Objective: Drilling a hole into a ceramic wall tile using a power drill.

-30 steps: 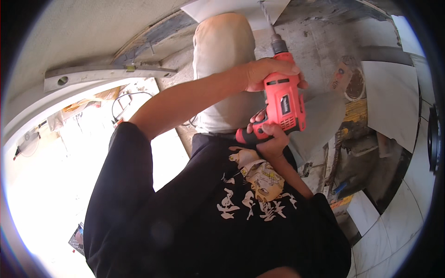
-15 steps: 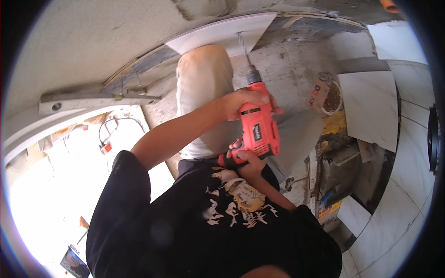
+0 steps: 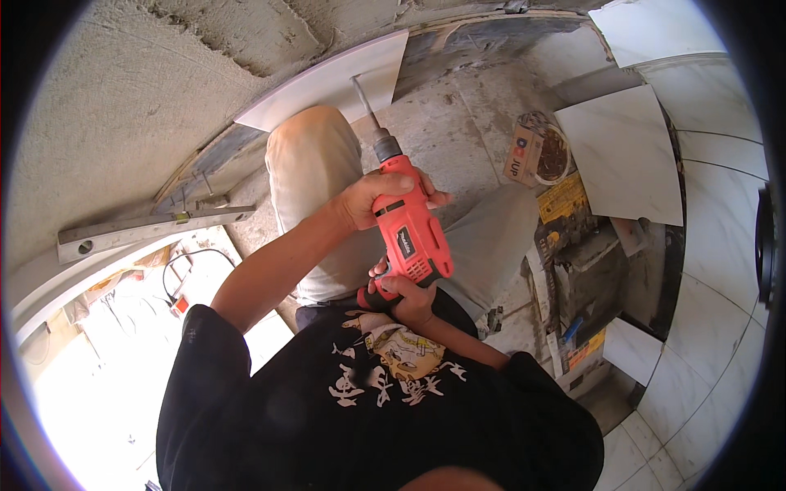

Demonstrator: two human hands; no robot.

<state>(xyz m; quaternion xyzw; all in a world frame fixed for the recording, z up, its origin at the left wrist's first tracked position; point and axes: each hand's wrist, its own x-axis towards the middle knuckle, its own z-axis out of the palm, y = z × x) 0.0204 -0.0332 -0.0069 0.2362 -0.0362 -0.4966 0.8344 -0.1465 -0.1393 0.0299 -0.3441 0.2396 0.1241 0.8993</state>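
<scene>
I hold a red corded-style power drill [image 3: 413, 237] angled up and slightly left. My left hand [image 3: 375, 196] is wrapped round the front of its body, just behind the dark chuck [image 3: 385, 147]. My right hand [image 3: 405, 295] grips the handle at the rear, near my black shirt. The long bit [image 3: 364, 105] reaches a white tile [image 3: 368, 61] leaning along the base of the rough wall; whether its tip presses on the tile I cannot tell. My bent left knee [image 3: 311, 139], in pale trousers, is just beside the tile's lower edge.
A long spirit level [image 3: 123, 235] lies along the left ledge, above a brightly lit area with a cable. At right are a carton [image 3: 521, 155] with a white ring-shaped item, a loose tile [image 3: 618, 155], yellow-and-black packaging [image 3: 565, 200] and tiled surfaces [image 3: 704, 262].
The whole view has shifted, so the drill, both hands, the knee and the tile sit further left, with more rough wall showing above. Both hands keep the same hold.
</scene>
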